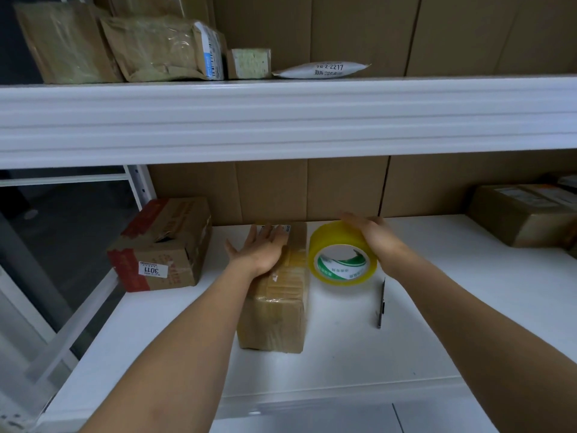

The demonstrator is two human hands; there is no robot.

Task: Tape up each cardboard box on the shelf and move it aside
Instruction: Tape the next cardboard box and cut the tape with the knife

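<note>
A long taped cardboard box (274,310) lies in the middle of the white shelf (406,354), its length running away from me. My left hand (260,248) rests flat on its far top, fingers spread. Just right of the box stands a yellow tape roll (342,256) on its edge, and my right hand (373,237) is curled over its top and right side. A second cardboard box (162,245) with red print and a "3011" label sits at the shelf's left end, its top flap torn.
A thin pen-like cutter (381,303) lies on the shelf right of the roll. Another taped box (527,214) sits at the far right. The upper shelf beam (281,120) hangs low overhead, carrying several parcels (162,48). Cardboard sheets line the back.
</note>
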